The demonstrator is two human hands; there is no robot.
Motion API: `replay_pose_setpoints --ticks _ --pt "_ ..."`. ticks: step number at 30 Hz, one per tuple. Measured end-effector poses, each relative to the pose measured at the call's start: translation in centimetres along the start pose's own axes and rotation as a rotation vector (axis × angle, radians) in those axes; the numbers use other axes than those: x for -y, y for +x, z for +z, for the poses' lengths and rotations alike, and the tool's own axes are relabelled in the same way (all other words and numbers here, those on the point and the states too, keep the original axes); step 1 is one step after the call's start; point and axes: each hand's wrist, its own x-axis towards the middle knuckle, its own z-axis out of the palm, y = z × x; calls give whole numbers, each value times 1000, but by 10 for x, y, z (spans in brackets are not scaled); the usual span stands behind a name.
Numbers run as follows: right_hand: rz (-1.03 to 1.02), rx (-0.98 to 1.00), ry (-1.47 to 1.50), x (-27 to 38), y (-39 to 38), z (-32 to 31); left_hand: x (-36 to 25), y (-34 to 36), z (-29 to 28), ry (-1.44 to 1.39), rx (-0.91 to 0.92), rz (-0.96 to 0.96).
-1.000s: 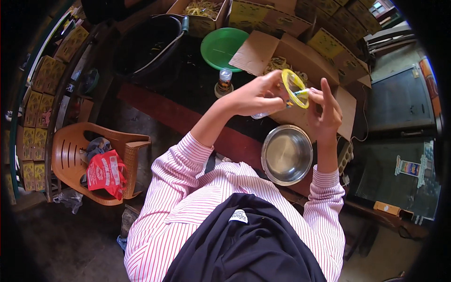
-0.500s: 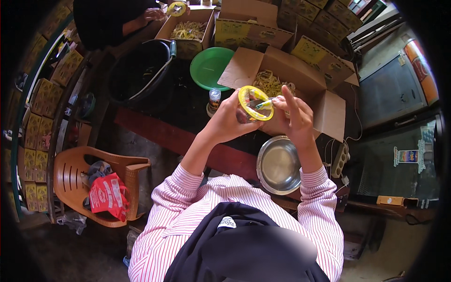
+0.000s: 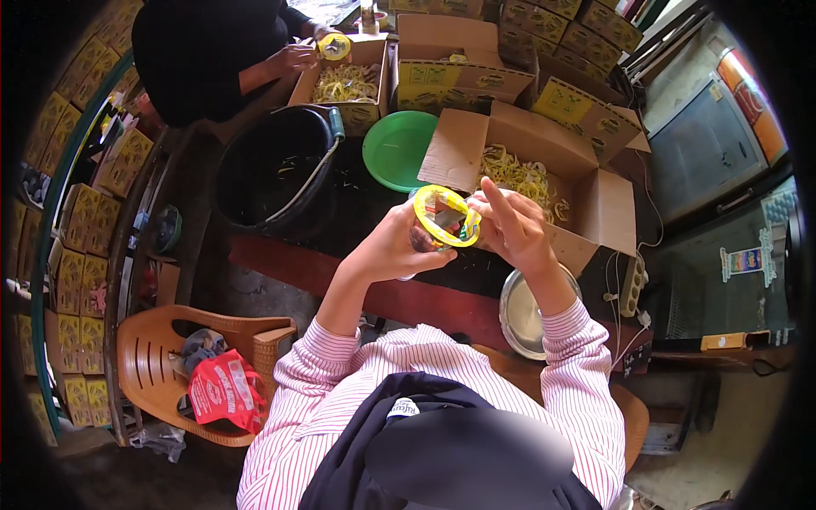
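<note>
My left hand (image 3: 387,246) is wrapped round a clear plastic cup (image 3: 422,238) with a yellow printed lid rim, tilted toward me. The middle of its film lid is cut open, and a loose flap hangs at the right side of the rim. Pinched in my right hand (image 3: 517,228) is a small knife (image 3: 444,219). Its grey blade shows inside the rim, while its handle is hidden by my fingers. My right index finger points upward, away from the cup. Beyond my right hand, an open cardboard box (image 3: 446,153) holds many thin yellow ring-shaped strips (image 3: 514,170).
A green basin (image 3: 395,153) and a large black bucket (image 3: 272,170) stand beyond my left hand. Under my right forearm is a metal bowl (image 3: 520,319). Across the table a co-worker's hands (image 3: 293,59) hold another yellow-rimmed cup (image 3: 334,47). An orange chair (image 3: 144,357) bears a red bag (image 3: 225,391).
Both my hands and the cup sit slightly lower and further left in view. The blade and film flap have shifted within the rim. The whole scene has shifted down and right with my head.
</note>
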Motion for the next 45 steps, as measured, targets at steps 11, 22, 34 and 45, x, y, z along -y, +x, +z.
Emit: replay_pose_setpoints --ticks 11,22,34,45 --pt "-2 -21 -2 15 8 19 -6 -8 -23 -367 165 -73" --pt "-6 -65 -29 23 9 17 15 7 -34 -716 675 -178" --pt "9 -93 36 20 -2 14 30 13 10 -1550 973 -198" --pt "28 -114 -7 6 3 22 41 34 26 -1991 1273 -220"
